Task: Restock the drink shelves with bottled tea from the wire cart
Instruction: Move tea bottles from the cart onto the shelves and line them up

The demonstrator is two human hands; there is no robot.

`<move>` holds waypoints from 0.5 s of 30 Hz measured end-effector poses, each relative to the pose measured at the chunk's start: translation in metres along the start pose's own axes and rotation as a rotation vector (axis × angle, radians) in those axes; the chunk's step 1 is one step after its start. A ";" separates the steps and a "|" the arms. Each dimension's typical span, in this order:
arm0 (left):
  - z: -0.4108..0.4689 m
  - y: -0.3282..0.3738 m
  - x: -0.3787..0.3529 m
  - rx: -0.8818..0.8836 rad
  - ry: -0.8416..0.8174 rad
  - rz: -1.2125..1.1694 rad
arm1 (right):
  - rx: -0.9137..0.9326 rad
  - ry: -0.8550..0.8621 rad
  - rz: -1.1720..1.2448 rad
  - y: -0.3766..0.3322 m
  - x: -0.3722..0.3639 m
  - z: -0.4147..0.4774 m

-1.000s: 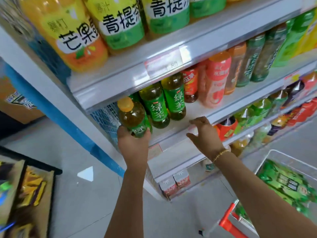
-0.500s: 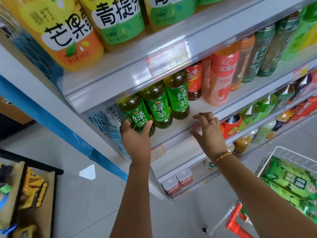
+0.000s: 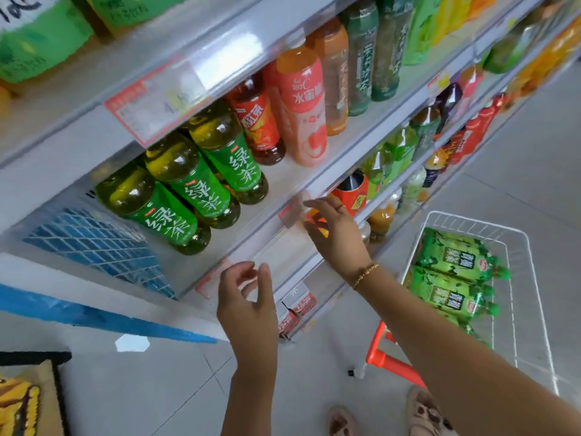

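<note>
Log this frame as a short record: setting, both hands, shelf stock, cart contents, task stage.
setting: shop aisle, white drink shelves, tiled floor
left hand: empty, fingers curled open, below the shelf edge
right hand: empty, at the shelf edge by a price tag, gold bracelet on the wrist
green tea bottles: three with green labels, side by side at the shelf's left end
neighbours: red-label tea bottle, pink bottle
wire cart: white, orange handle, holds green shrink-wrapped packs
task stage: no bottle in hand; packs left in the cart
</note>
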State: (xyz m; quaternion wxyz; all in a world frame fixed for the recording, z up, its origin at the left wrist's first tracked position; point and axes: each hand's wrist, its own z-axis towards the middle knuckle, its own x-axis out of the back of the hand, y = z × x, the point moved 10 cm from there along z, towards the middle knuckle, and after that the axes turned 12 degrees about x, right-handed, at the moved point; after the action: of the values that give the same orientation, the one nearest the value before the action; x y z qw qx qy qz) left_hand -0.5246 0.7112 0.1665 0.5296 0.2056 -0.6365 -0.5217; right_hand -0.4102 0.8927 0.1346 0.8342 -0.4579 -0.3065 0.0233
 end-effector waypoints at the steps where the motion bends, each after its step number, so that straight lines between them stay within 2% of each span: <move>1: -0.013 0.000 -0.020 -0.010 -0.089 0.020 | -0.039 0.047 -0.006 0.013 0.015 -0.014; 4: -0.037 -0.010 -0.083 0.027 -0.332 0.071 | -0.277 0.145 -0.081 0.073 0.066 -0.067; 7: -0.053 -0.040 -0.154 0.098 -0.549 0.190 | -0.624 0.154 -0.147 0.152 0.107 -0.136; 11: -0.089 -0.108 -0.265 0.172 -0.937 0.496 | -1.006 -0.040 -0.193 0.252 0.124 -0.233; 15: -0.129 -0.164 -0.334 0.058 -1.208 0.917 | -1.228 -0.204 -0.179 0.311 0.131 -0.306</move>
State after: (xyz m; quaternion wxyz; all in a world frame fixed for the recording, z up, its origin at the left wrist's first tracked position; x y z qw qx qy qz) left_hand -0.3392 0.8648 -0.1454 0.2472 -0.3874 -0.8510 -0.2543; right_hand -0.0657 0.8857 -0.1630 0.3843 -0.8215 -0.3793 -0.1833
